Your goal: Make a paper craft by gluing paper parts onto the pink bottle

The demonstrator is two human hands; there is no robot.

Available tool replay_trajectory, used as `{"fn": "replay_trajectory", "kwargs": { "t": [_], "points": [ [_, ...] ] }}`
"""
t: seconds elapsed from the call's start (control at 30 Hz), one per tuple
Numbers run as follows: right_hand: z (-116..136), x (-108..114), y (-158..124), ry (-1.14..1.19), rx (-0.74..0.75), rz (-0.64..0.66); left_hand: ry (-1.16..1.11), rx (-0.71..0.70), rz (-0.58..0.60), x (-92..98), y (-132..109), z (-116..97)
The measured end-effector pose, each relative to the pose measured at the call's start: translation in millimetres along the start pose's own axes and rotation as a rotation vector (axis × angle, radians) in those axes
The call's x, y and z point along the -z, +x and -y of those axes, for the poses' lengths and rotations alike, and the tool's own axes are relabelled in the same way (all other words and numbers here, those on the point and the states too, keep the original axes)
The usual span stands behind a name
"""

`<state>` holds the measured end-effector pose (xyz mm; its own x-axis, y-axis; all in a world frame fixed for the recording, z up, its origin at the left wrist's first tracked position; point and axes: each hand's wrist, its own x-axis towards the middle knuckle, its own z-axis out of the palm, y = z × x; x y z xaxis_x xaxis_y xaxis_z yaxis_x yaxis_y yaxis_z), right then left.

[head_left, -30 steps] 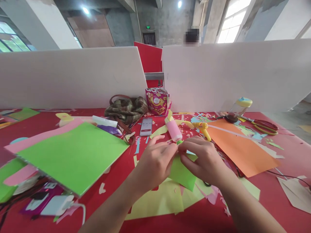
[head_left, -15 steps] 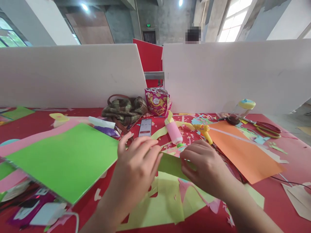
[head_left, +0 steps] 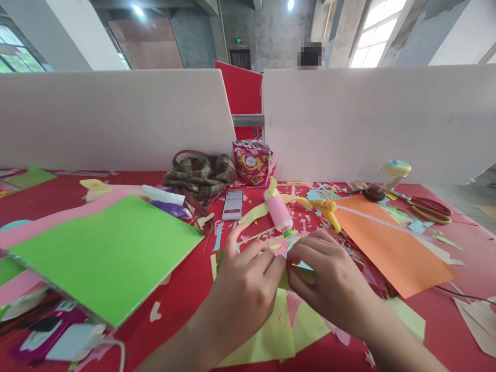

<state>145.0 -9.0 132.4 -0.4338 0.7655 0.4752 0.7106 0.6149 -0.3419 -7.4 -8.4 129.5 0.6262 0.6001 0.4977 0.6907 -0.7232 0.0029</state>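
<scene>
My left hand [head_left: 248,279] and my right hand [head_left: 321,268] meet close together over the middle of the table. Both pinch a green paper strip [head_left: 285,282], most of which their fingers cover. The left index finger sticks up away from the others. Pale yellow-green paper sheets [head_left: 267,338] and pink scraps lie below the hands. Just beyond them a bottle wrapped in pink paper [head_left: 279,212] lies on its side, with yellow-green strips at its far end. To its right rests a yellow glue gun [head_left: 328,211].
On the left lies a bright green sheet [head_left: 108,253]; orange paper [head_left: 391,243] is at the right. Scissors [head_left: 430,205], a clear jar [head_left: 389,178], a phone [head_left: 233,204], a plaid bag [head_left: 199,173] and a snack packet [head_left: 252,161] stand farther back, before white panels [head_left: 349,119].
My left hand has moved right and come up against my right hand, so less of the green strip shows between them. The right hand stays nearly in place.
</scene>
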Motion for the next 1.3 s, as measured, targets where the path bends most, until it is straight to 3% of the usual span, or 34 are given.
{"fn": "replay_trajectory", "kwargs": {
  "t": [0.53,0.8,1.0,1.3],
  "points": [
    [-13,17,-3,0.065,-0.018,-0.016,0.097,0.113,-0.09,20.7,-10,22],
    [-3,3,0,0.039,0.03,-0.005,0.042,0.102,-0.059,16.7,-8,14],
    [0,-4,-1,0.02,0.068,-0.012,-0.006,0.01,0.013,7.3,-6,4],
    [0,7,-2,0.055,-0.004,0.018,-0.039,0.015,-0.019,9.3,-7,4]
  ]
}}
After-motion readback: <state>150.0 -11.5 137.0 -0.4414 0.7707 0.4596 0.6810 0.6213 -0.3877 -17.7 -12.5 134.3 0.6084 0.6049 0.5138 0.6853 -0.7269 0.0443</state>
